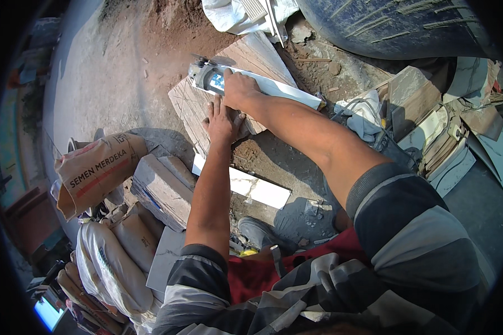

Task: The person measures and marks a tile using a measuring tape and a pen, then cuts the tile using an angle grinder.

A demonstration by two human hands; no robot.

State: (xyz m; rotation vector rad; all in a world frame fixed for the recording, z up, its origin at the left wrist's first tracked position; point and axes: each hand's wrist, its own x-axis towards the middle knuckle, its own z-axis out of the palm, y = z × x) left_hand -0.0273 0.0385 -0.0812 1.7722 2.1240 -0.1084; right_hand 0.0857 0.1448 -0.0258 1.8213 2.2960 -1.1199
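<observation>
My right hand (241, 91) is wrapped round an angle grinder (198, 72), its head pointing to the left. Part of the grinder's body is hidden under that hand. Beneath it runs a narrow white tile (288, 91), lying across brown wood-patterned tiles (187, 106). Just nearer to me, my left hand (223, 124) rests with fingers spread on the brown tile, close to the grinder. A second white marbled tile strip (257, 188) lies on the ground below my forearms.
At left stand a torn brown paper sack (100, 170), stacked boxes (162, 187) and filled white sacks (109, 268). Tile offcuts (447, 139) and a cable (381, 134) lie at right. A large dark tub (397, 28) stands at the far right. My boot (257, 230) is below.
</observation>
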